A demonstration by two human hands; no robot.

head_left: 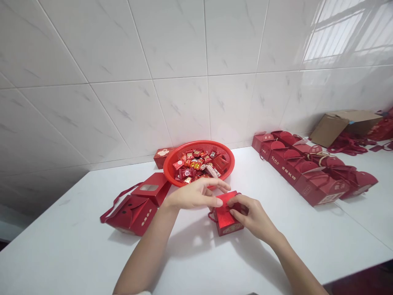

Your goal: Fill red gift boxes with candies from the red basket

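Box [225, 223] on table [76, 237], 5 o'clock of basket [167, 171]; probably light, crushable card, so hold by side walls. Left fingers [215, 182] loosely spread; right fingers [244, 199] narrow at its top, grip unclear.

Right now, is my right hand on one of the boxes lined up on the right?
No, your right hand is on the small red box in front of the red basket.

left hand [196, 194] loosely outstretched; right hand [251, 214] curled, both forearms [150, 246] bare, angled inward
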